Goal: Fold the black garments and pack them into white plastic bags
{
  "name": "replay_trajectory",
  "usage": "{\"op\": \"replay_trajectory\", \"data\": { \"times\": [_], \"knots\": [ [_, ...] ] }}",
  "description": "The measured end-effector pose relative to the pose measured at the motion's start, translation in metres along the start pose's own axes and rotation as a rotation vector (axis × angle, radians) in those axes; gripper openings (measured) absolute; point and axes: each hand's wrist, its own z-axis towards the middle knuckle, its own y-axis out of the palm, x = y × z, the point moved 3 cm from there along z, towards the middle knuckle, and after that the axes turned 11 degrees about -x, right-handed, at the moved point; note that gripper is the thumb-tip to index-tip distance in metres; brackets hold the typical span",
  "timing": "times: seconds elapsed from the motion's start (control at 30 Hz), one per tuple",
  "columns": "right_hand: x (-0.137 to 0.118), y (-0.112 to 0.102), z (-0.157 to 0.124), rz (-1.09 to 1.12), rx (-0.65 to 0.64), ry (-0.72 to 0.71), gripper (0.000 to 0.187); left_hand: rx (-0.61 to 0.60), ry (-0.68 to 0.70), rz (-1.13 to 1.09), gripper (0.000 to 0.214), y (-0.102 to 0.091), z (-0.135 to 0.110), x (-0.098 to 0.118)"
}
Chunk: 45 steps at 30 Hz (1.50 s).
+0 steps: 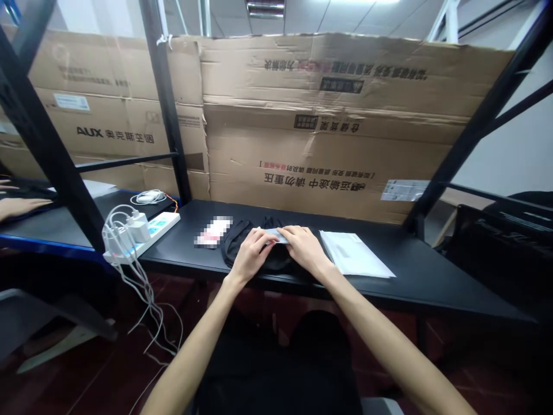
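Remotely, I view a makeshift office workspace, indicated by black desk, cardboard partition, metal upright, loaded power strip, panelled ceiling.

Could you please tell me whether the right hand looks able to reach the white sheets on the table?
Probably yes: the white sheets lie just beside the right hand, with nothing seen between, though its grip may first have to release the pale item.
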Motion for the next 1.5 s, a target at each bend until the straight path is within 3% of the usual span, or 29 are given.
{"op": "replay_trajectory", "data": {
  "times": [0.13,0.23,0.33,0.47,0.6,0.8,0.97,1.07,1.2,1.37,1.5],
  "knots": [
    [0.029,-0.012,0.012,0.015,0.061,0.010,0.064,0.019,-0.060,-0.007,0.024,-0.007,-0.003,0.002],
    [0.075,-0.030,0.018,0.009,0.172,0.070,0.067,-0.010,-0.127,0.010,0.030,-0.012,-0.005,0.000],
    [0.130,-0.038,0.022,0.008,0.223,0.196,0.068,-0.143,-0.191,0.047,0.033,-0.013,-0.009,-0.007],
    [0.187,-0.019,0.024,-0.008,0.122,0.283,0.070,-0.311,-0.238,0.093,0.035,-0.008,-0.016,-0.021],
    [0.213,0.010,0.022,0.015,-0.041,0.415,0.071,-0.404,-0.230,0.152,0.032,0.000,-0.022,-0.027],
    [0.221,0.029,0.028,0.109,-0.287,0.406,0.059,-0.448,-0.238,0.154,0.033,0.002,-0.022,-0.027],
    [0.223,0.033,0.038,0.146,-0.394,0.422,0.066,-0.456,-0.257,0.160,0.033,0.003,-0.022,-0.027],
    [0.223,0.032,0.041,0.181,-0.379,0.432,0.063,-0.468,-0.260,0.151,0.034,0.002,-0.023,-0.027],
    [0.217,0.022,0.045,0.223,-0.242,0.363,0.061,-0.461,-0.255,0.115,0.034,-0.003,-0.016,-0.029],
    [0.196,0.011,0.051,0.191,-0.231,0.227,0.053,-0.497,-0.256,0.123,0.035,-0.003,0.029,-0.048],
    [0.183,0.012,0.055,0.083,-0.339,0.156,0.028,-0.630,-0.379,0.247,0.039,0.020,0.079,-0.081]
  ]
}}
